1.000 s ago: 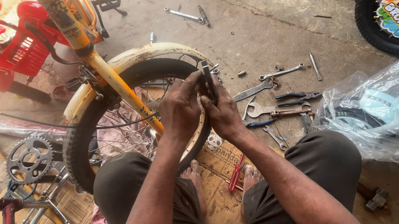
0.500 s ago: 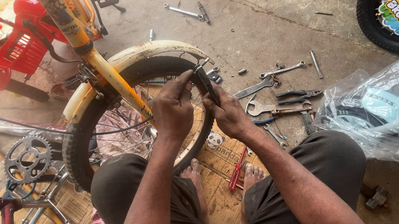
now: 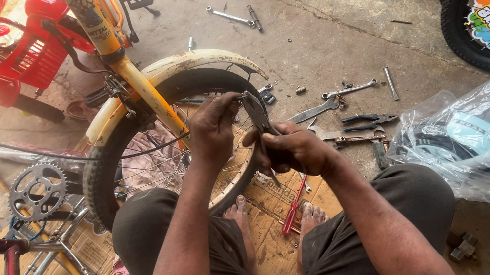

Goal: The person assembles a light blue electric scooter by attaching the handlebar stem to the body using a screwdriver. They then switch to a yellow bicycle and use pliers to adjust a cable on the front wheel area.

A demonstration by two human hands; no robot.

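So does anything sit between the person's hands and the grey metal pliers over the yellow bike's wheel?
Nothing visible does: the right hand already grips the grey metal pliers, and the left hand touches their tip, above the black-tyred wheel.

Your pliers [image 3: 260,118] are dark grey metal. The frame [image 3: 107,41] is yellow, the mudguard [image 3: 192,65] is cream with rust spots, the tyre [image 3: 99,183] black. The screwdriver [image 3: 293,206] is red, and the floor [image 3: 331,15] grey.
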